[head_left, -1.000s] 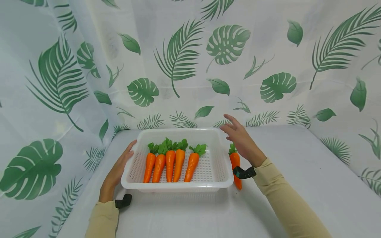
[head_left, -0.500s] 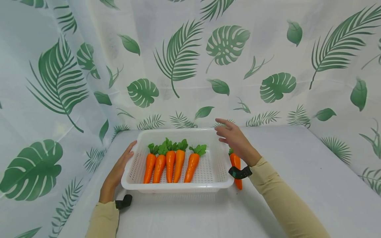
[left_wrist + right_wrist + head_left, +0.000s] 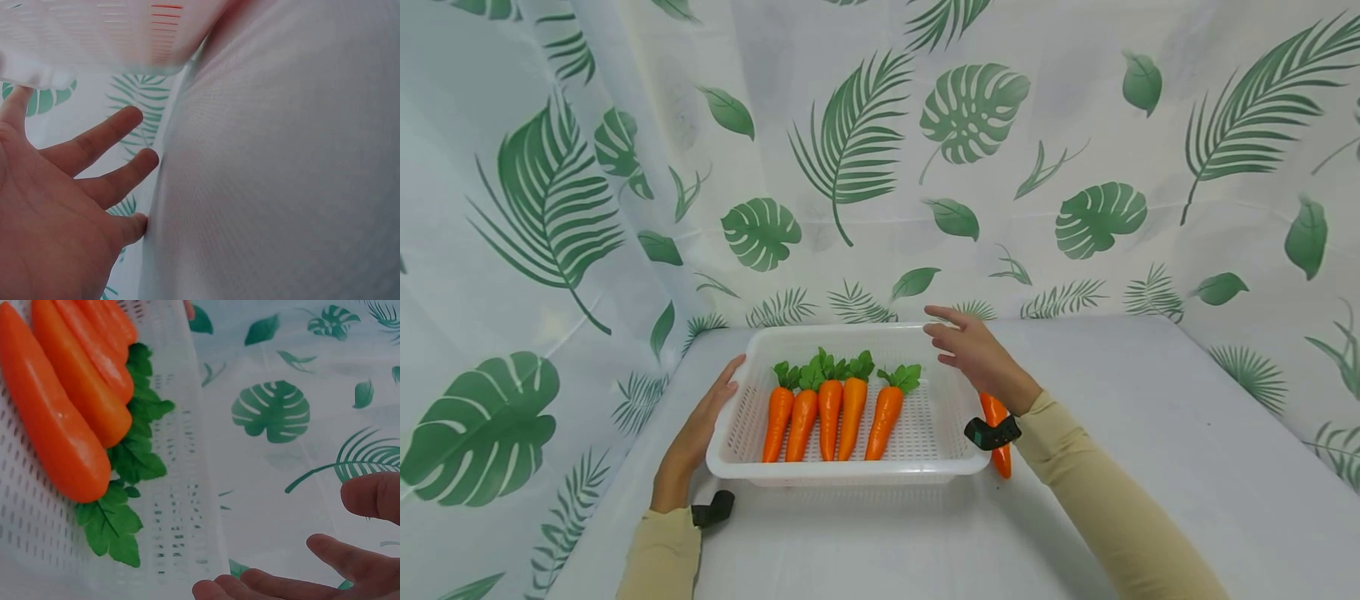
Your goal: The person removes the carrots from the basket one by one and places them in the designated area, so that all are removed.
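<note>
A white perforated plastic basket (image 3: 850, 469) stands on the table with several orange carrots (image 3: 885, 421) side by side in it, green tops toward the back. My left hand (image 3: 700, 421) rests against the basket's left side; in the left wrist view its fingers are straight and spread, one touching the rim. Over the right end of the basket hovers my right hand (image 3: 976, 354), fingers extended and spread, holding nothing. Another carrot (image 3: 1002, 461) lies on the table just outside the basket's right side, its top hidden behind my right hand and wrist.
Pale grey cloth covers the table (image 3: 1150, 433). A white curtain (image 3: 880, 167) printed with green leaves hangs along the back and left. Black wrist cameras (image 3: 992, 433) sit on both wrists.
My right hand has moved left, from above the loose carrot to over the basket's right end, covering that carrot's green top. The left hand, basket and carrots have stayed put.
</note>
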Motion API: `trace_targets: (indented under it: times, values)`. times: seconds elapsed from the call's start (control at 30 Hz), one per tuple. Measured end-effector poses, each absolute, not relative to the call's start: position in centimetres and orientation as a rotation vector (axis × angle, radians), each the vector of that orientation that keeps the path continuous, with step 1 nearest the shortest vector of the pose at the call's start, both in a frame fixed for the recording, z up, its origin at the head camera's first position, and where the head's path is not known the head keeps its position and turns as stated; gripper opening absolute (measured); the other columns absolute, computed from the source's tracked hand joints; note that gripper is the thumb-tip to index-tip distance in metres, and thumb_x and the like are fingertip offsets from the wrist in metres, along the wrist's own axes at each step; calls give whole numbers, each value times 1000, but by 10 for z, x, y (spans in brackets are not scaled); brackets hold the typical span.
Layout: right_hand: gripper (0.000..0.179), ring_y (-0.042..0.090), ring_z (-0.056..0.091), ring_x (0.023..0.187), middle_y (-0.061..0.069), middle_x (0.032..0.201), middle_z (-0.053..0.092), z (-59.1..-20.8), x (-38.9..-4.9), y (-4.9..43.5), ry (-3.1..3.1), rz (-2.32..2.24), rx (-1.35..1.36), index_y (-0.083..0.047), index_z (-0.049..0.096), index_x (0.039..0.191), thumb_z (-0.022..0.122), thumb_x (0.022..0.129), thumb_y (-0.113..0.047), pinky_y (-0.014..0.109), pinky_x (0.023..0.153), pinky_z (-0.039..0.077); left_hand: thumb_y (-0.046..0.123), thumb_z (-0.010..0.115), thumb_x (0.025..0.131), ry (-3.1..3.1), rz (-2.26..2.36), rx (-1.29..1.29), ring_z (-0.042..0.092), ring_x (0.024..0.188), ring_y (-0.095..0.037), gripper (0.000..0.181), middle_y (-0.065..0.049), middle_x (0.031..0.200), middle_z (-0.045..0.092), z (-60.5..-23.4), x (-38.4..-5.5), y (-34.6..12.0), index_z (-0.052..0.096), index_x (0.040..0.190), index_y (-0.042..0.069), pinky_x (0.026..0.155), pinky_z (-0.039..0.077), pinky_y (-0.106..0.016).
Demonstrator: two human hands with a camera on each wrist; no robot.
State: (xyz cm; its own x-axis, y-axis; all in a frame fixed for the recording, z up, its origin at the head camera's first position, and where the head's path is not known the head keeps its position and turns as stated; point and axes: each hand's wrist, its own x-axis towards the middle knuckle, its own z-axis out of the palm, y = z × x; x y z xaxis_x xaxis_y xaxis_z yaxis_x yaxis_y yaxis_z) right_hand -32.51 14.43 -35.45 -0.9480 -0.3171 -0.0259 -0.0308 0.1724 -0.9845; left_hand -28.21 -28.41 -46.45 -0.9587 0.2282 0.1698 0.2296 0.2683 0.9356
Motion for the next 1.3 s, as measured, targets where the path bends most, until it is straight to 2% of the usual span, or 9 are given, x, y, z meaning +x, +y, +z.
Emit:
trace_targets:
  times: [0.13, 0.23, 0.33, 0.8, 1.1, 1.3]
  values:
    - [60, 49, 31, 153, 25, 168, 35, -355, -327, 138, 2205, -1831, -304, -8, 33, 169, 54, 114, -22, 59, 120, 32, 42, 27, 118, -2502, -1846, -449, 38, 142, -42, 60, -15, 176, 19, -464, -282, -283, 13, 174, 25, 112, 40, -55]
    - [61, 51, 30, 153, 25, 168, 34, -357, -328, 135, 2198, -1807, -282, -8, 33, 168, 54, 113, -21, 62, 119, 34, 43, 27, 118, -2507, -1837, -443, 39, 142, -42, 60, -15, 176, 19, -464, -282, -283, 14, 174, 26, 112, 39, -59]
    - [61, 52, 31, 152, 26, 168, 35, -358, -330, 133, 2198, -1789, -266, -7, 34, 168, 55, 113, -23, 63, 117, 36, 43, 28, 118, -2509, -1834, -444, 40, 141, -42, 60, -14, 176, 20, -465, -283, -283, 14, 174, 27, 111, 41, -58]
    - [58, 51, 50, 140, 31, 157, 48, -360, -334, 118, 2310, -1601, -220, -2, 43, 162, 58, 112, -27, 60, 107, 49, 42, 28, 118, -2498, -1847, -443, 39, 142, -43, 59, -14, 176, 20, -465, -282, -284, 15, 174, 27, 111, 40, -59]
    - [56, 49, 55, 133, 31, 152, 52, -366, -336, 106, 2328, -1543, -158, -2, 49, 158, 60, 110, -28, 61, 106, 49, 43, 28, 118, -2494, -1855, -444, 38, 144, -41, 60, -13, 176, 19, -465, -282, -284, 14, 174, 27, 114, 35, -62]
    - [54, 49, 57, 130, 30, 149, 55, -373, -337, 101, 2328, -1530, -137, -1, 52, 156, 61, 110, -28, 61, 104, 51, 43, 28, 118, -2499, -1839, -453, 39, 143, -41, 59, -13, 176, 21, -465, -282, -285, 15, 174, 27, 112, 39, -59]
